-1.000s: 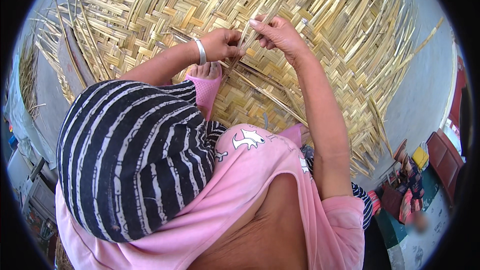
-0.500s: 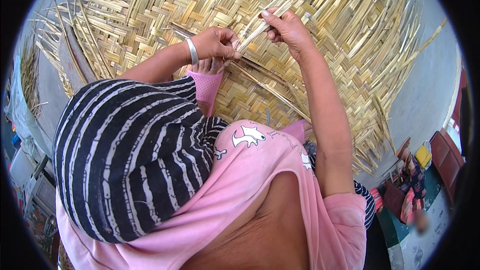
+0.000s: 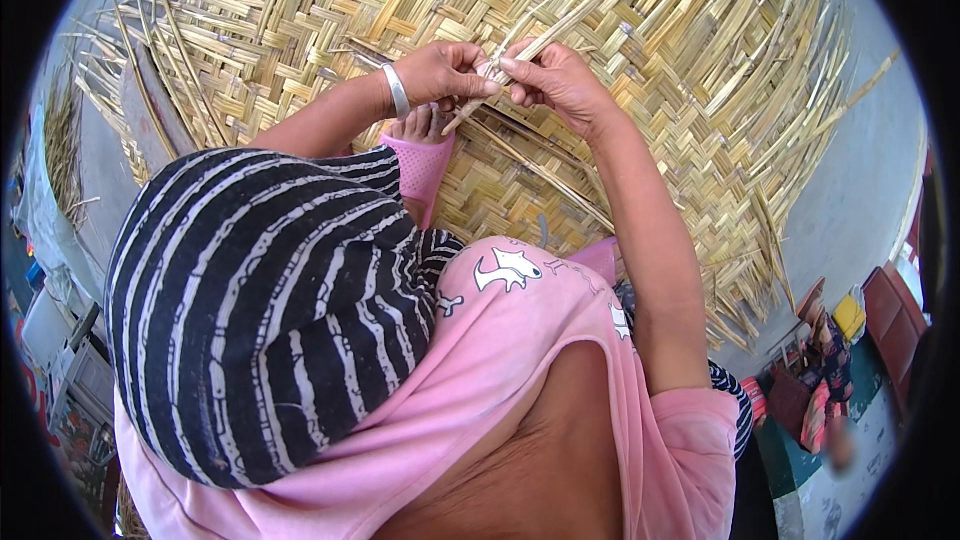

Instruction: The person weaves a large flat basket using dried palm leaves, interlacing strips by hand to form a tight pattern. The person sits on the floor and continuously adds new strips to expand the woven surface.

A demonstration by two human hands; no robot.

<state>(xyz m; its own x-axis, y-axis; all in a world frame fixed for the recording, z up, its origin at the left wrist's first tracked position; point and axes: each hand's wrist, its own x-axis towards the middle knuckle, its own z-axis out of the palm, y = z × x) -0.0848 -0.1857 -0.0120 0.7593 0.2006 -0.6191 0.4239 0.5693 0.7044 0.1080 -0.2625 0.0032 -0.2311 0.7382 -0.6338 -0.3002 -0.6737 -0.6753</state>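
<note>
A large woven mat (image 3: 360, 0) of pale yellow, flattened reed strips spreads in front of me, its loose strip ends fanning out at the edges. Both hands hold one reed strip (image 3: 575, 12), which runs up and to the right over the weave. My left hand (image 3: 445, 75), with a silver bangle at the wrist, pinches its lower part. Close beside it, my right hand (image 3: 560, 80) grips the strip between thumb and fingers. The strip's lower end pokes out below the left hand. Darker loose strips (image 3: 540, 168) lie on the mat just under my hands.
My foot in a pink slipper (image 3: 418, 155) rests on the mat below the left hand. A flat wooden piece (image 3: 150, 105) lies at the mat's left side. At the right stand a dark red chair (image 3: 893, 315) and a pile of cloth items (image 3: 825, 370).
My right hand has slid down and left along the strip toward the left hand. The left hand has shifted slightly up and right, and the two are now almost touching.
</note>
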